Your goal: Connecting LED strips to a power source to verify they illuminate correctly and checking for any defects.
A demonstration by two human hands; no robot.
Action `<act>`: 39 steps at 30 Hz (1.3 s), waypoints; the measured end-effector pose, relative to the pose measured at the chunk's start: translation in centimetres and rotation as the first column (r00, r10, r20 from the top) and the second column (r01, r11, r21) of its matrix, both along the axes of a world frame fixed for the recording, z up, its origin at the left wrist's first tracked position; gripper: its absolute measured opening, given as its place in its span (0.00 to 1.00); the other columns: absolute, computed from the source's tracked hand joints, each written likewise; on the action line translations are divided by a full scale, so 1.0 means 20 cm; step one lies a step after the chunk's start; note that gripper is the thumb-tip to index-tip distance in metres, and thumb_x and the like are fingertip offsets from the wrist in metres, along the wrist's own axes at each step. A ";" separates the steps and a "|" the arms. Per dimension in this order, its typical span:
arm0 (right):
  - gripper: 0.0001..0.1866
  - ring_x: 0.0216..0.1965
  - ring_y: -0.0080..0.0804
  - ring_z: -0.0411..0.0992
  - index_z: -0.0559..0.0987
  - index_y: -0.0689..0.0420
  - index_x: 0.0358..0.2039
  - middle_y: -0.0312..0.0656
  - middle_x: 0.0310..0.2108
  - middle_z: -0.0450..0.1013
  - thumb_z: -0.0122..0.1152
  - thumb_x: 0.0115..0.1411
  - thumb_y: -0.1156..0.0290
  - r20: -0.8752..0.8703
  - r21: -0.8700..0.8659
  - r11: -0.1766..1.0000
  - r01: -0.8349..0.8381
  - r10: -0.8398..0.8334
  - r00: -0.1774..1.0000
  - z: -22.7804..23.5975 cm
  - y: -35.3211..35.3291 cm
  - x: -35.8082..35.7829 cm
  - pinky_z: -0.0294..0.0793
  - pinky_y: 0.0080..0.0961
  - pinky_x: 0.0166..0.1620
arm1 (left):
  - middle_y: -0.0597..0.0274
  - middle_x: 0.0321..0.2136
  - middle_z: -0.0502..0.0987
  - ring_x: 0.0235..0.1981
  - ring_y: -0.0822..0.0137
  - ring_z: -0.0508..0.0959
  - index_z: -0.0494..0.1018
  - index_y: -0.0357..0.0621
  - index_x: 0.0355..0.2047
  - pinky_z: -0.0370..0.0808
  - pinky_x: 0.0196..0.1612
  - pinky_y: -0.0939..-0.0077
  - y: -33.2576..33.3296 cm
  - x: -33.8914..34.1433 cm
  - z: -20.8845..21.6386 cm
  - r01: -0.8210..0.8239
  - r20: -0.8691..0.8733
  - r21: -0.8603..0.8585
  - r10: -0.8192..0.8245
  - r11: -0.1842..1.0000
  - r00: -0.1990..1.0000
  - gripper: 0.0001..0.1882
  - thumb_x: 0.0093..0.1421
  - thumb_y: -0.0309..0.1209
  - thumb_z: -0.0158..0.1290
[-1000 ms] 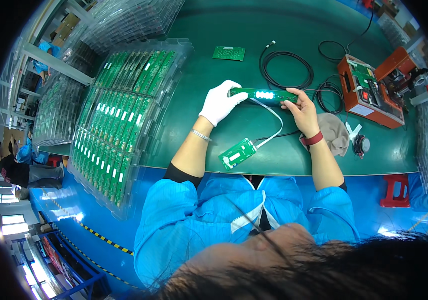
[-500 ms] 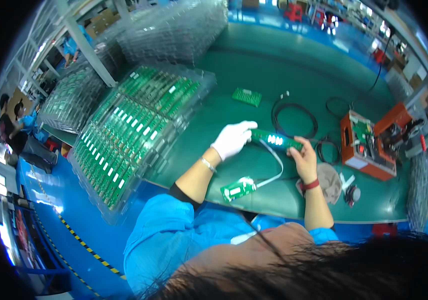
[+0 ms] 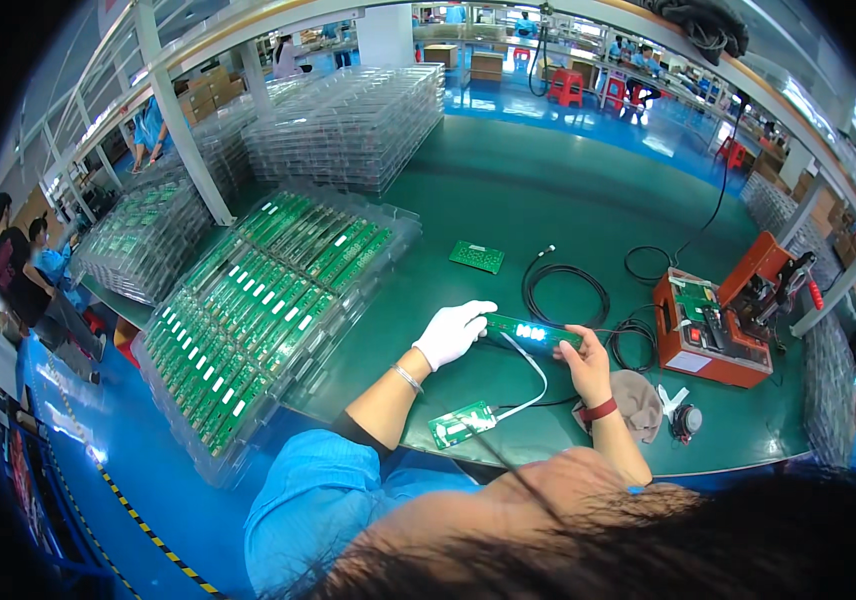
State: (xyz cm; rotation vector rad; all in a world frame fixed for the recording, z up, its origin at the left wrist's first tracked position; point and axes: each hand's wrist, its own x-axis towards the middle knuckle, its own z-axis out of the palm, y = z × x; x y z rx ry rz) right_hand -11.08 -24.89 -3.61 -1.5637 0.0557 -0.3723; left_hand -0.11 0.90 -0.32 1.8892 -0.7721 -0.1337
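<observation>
Currently the gloved left hand (image 3: 453, 335) and bare right hand (image 3: 588, 362) grip opposite ends of a strip board (image 3: 531, 332) over the near part of the green table (image 3: 548, 170). Work on this piece looks under way: lit, wired by a white cable (image 3: 545, 378) to a small board (image 3: 462, 424) nearer the person, not yet freed. Left, a clear tray (image 3: 403, 228) holds rows of unlit strips (image 3: 268, 300); which are finished, I cannot tell.
</observation>
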 end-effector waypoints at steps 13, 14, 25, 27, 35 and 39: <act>0.21 0.32 0.25 0.74 0.71 0.61 0.52 0.42 0.33 0.76 0.57 0.58 0.83 -0.064 -0.094 0.995 0.013 -0.019 0.998 0.03 0.02 -0.03 0.73 0.14 0.37 | 0.59 0.27 0.79 0.27 0.70 0.77 0.74 0.38 0.50 0.75 0.34 0.81 0.01 -0.01 -0.01 0.025 -0.074 -0.051 -0.029 0.998 0.997 0.17 0.61 0.25 0.45; 0.21 0.32 0.25 0.74 0.71 0.61 0.52 0.42 0.33 0.76 0.57 0.58 0.83 -0.100 -0.084 0.996 0.015 -0.024 0.995 0.04 0.02 -0.03 0.73 0.14 0.37 | 0.59 0.27 0.79 0.27 0.70 0.77 0.74 0.38 0.50 0.75 0.34 0.81 0.01 0.00 -0.01 0.029 -0.110 -0.041 -0.033 0.999 0.993 0.17 0.61 0.25 0.45; 0.20 0.34 0.26 0.76 0.71 0.60 0.54 0.44 0.37 0.78 0.57 0.60 0.82 -0.101 -0.043 0.999 0.005 -0.010 0.995 0.01 -0.01 0.00 0.76 0.15 0.41 | 0.59 0.35 0.79 0.31 0.70 0.79 0.74 0.38 0.50 0.76 0.36 0.81 -0.01 0.00 -0.01 -0.022 -0.170 -0.046 0.014 0.999 0.985 0.17 0.62 0.25 0.46; 0.20 0.35 0.26 0.76 0.71 0.60 0.54 0.44 0.37 0.78 0.57 0.60 0.82 -0.112 -0.059 0.998 -0.002 -0.005 0.994 0.02 0.00 -0.02 0.76 0.15 0.41 | 0.59 0.35 0.79 0.31 0.70 0.79 0.74 0.39 0.50 0.76 0.36 0.80 0.00 -0.01 -0.01 -0.032 -0.174 -0.046 0.023 0.998 0.985 0.17 0.62 0.25 0.46; 0.21 0.34 0.25 0.76 0.71 0.60 0.54 0.44 0.37 0.78 0.57 0.60 0.82 -0.119 -0.071 0.997 0.003 -0.011 0.993 0.04 0.01 -0.02 0.76 0.15 0.41 | 0.59 0.35 0.79 0.31 0.70 0.80 0.74 0.40 0.50 0.76 0.37 0.80 0.00 0.00 -0.01 -0.031 -0.157 -0.004 0.030 1.000 0.987 0.16 0.62 0.25 0.46; 0.21 0.34 0.25 0.77 0.71 0.60 0.54 0.44 0.36 0.78 0.57 0.60 0.82 -0.121 -0.089 0.996 0.008 -0.018 0.993 0.06 0.01 -0.02 0.76 0.15 0.41 | 0.59 0.34 0.79 0.32 0.70 0.80 0.74 0.40 0.50 0.76 0.36 0.80 0.00 0.00 -0.01 -0.033 -0.155 -0.001 0.032 0.999 0.987 0.16 0.62 0.25 0.46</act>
